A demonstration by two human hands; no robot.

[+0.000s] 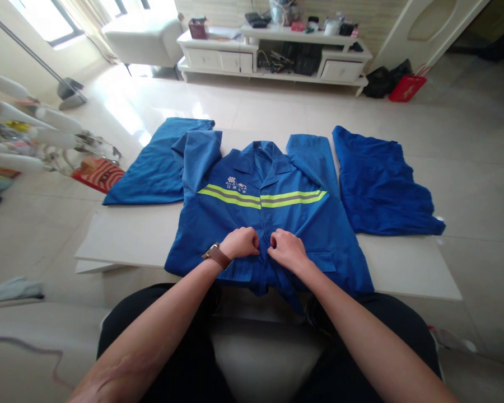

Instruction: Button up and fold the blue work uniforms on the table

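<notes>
A blue work jacket (239,224) with a yellow-green and grey reflective stripe and a white logo lies front side up on a low white table (121,235). Its collar points away from me, and both sleeves are folded at the shoulders. My left hand (242,242), with a brown-strapped watch at the wrist, pinches the front edge below the stripe. Just beside it, my right hand (286,247) pinches the opposite front edge, a small gap between the two. The jacket's lower hem hangs over the table's near edge.
Folded blue cloth (163,162) lies at the table's left, and another blue cloth (382,184) at its right. Beyond stands a white TV cabinet (218,59) with items on it. A red bag (408,88) is on the floor; at left are a chandelier (46,134) and a red paper bag (98,174).
</notes>
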